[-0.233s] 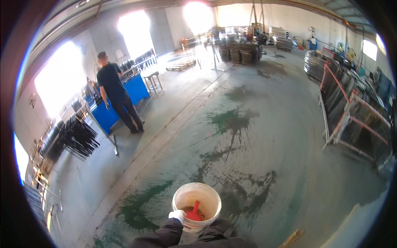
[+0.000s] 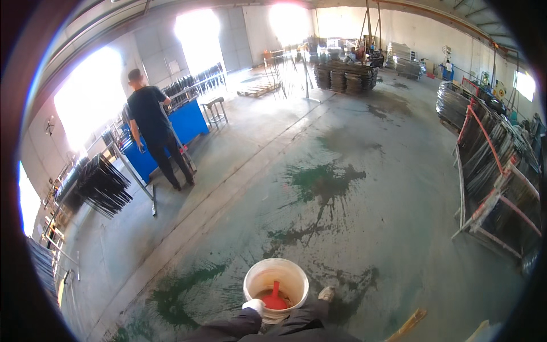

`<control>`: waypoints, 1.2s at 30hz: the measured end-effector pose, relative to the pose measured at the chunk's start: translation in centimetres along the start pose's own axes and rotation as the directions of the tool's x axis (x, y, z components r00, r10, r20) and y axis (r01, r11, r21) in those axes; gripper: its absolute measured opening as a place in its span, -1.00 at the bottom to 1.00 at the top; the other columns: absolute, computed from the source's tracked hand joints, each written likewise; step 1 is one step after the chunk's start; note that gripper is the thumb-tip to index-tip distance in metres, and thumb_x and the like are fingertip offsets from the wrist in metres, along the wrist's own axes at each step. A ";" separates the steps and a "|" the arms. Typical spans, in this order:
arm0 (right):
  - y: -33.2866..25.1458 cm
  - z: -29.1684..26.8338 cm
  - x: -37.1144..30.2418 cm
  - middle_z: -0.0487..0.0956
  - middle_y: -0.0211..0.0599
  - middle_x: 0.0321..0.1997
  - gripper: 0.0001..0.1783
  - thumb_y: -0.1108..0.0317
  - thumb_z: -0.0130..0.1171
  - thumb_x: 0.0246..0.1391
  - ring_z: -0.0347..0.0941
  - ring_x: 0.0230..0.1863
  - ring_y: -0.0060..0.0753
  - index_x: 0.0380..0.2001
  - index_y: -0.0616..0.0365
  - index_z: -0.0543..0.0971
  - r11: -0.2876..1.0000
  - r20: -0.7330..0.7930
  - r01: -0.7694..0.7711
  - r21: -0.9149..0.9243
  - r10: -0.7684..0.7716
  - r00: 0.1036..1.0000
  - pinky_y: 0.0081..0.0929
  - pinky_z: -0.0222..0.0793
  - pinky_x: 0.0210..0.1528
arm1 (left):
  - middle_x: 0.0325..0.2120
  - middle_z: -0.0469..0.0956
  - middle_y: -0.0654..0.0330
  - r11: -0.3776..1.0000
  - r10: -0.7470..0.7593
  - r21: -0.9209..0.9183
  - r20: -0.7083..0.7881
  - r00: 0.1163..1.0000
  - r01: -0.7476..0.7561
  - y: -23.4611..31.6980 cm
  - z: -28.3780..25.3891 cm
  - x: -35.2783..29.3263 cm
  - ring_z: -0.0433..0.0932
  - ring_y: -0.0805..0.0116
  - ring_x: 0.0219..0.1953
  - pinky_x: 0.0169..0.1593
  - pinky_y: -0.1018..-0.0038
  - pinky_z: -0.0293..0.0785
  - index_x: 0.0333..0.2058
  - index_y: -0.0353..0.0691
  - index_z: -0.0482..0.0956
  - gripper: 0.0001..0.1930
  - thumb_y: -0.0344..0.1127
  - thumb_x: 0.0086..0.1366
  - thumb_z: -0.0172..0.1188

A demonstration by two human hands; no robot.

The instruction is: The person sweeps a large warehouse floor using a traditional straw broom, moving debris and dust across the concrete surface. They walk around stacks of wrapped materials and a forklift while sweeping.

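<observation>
White plastic bucket (image 2: 286, 273), held by its rim (image 2: 245, 288)

My gloved left hand (image 2: 254, 308) is closed over the near-left rim; my right hand is out of view. Just before my leg (image 2: 310, 315), the bucket should be stiff-walled, slippery if wet. Inside, the red scoop (image 2: 275, 302) looks light, best taken by its raised handle (image 2: 276, 287). Beyond, dark splashes (image 2: 322, 181) mark the floor (image 2: 399, 228).

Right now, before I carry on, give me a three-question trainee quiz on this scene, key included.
1. True or false: the person's white-gloved left hand is at the near left side of the round white plastic bucket.
2. Where is the red scoop with a handle? A) under the bucket; B) inside the bucket; C) beside the bucket.
3. Fill in: the dark-clothed co-worker stands beside a flat panel coloured ____.

Key: 1. true; 2. B; 3. blue.
</observation>
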State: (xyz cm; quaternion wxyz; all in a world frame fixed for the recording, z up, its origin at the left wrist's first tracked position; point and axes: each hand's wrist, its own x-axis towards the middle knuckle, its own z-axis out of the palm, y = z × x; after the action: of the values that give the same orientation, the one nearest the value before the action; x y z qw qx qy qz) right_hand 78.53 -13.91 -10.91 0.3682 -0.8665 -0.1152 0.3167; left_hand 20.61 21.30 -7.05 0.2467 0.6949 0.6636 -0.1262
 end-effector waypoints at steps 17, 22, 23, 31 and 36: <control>-67.5 16.2 60.5 0.74 -0.14 -0.01 -0.25 0.42 0.63 -0.03 0.67 -0.07 -0.21 0.22 0.34 0.51 0.999 0.244 0.049 0.016 -0.052 0.968 -0.06 0.68 0.09 | -0.35 0.77 -0.01 0.940 -0.136 -0.320 -0.031 0.990 0.119 37.2 -26.3 55.4 0.78 0.07 -0.19 -0.11 0.18 0.70 -0.09 -0.25 0.80 -0.67 -0.46 0.12 0.42; -71.3 13.9 77.6 0.74 -0.14 -0.03 -0.25 0.45 0.63 -0.04 0.67 -0.08 -0.22 0.21 0.34 0.51 0.999 0.236 -0.050 0.014 0.045 0.971 -0.07 0.69 0.08 | -0.32 0.79 -0.10 0.880 -0.206 -0.470 -0.262 0.943 0.061 50.4 -38.0 71.0 0.79 -0.04 -0.21 -0.02 0.21 0.71 -0.12 -0.25 0.82 -0.70 -0.46 0.12 0.42; -70.9 13.3 81.0 0.74 -0.14 -0.03 -0.25 0.46 0.63 -0.05 0.67 -0.08 -0.22 0.21 0.34 0.51 0.997 0.231 -0.072 0.021 0.065 0.971 -0.07 0.69 0.07 | -0.29 0.81 -0.14 0.915 -0.194 -0.396 -0.282 0.940 0.070 53.1 -40.4 74.5 0.80 -0.08 -0.20 0.03 0.22 0.72 -0.13 -0.23 0.84 -0.73 -0.43 0.16 0.40; -86.9 13.9 107.3 0.74 -0.15 0.08 -0.17 0.24 0.57 0.20 0.68 0.01 -0.19 0.42 0.30 0.43 0.991 0.197 0.019 -0.130 0.008 0.980 -0.10 0.64 0.17 | -0.13 0.84 -0.05 0.984 -0.118 -0.138 -0.028 0.993 0.113 72.4 -47.0 102.8 0.82 -0.04 0.00 0.14 0.18 0.70 -0.10 -0.08 0.91 -0.74 -0.14 0.40 0.35; -111.7 19.0 122.1 0.73 -0.18 0.02 -0.25 0.27 0.57 0.16 0.68 -0.04 -0.22 0.32 0.27 0.45 0.997 0.151 -0.053 -0.054 0.060 0.987 -0.13 0.65 0.12 | -0.01 0.83 -0.01 0.995 -0.062 -0.079 0.070 0.996 0.068 87.4 -55.0 123.9 0.76 -0.07 0.17 0.30 0.15 0.63 0.03 0.02 0.89 -0.70 -0.08 0.44 0.36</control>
State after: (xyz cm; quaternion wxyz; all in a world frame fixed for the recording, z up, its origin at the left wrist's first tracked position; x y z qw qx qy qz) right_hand 164.57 128.13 1.81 0.3276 -0.8515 -0.1263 0.3896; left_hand 109.18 156.14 -7.50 0.2928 0.6576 0.6818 -0.1306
